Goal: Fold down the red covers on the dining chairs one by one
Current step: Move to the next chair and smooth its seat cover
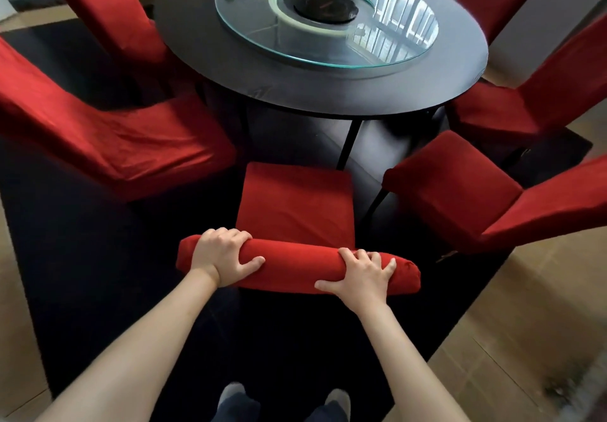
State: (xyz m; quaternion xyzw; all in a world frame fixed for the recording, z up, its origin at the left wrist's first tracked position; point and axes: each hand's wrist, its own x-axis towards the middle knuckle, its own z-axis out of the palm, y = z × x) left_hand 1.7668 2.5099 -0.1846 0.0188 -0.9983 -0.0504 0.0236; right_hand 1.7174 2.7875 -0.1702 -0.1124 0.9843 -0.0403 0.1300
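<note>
**Both hands on the top of the near chair, cover not yet turned down**

Right now I have the near dining chair (295,205) straight ahead of me, its seat facing the round black table (328,93) and its backrest top (295,265) closest to me, wrapped smooth in its red cover. My left hand (223,255) sits over the left end of that top edge, fingers curled across the far side and thumb lying along the near face. My right hand (359,274) is on the right end, fingers spread and bent over the padded edge, thumb pointing inward along the near side. Both hands grip the covered backrest itself; I cannot tell whether either one has pinched loose fabric.

I judge this as the opening of the fold on this chair: the cover looks fully pulled up, with no turned-down band showing. The other covered chairs, two on the left (108,145) and several on the right (460,205), also look fully dressed, so the task seems early.

Next, I think the fingers need to catch the cloth rather than the frame beneath, both ends together, and draw it evenly so it rolls down without twisting. The fabric appears stretchy and snug, so it may resist or spring back.

A glass turntable (328,17) rests on the table, and a dark rug (82,274) lies beneath.
</note>
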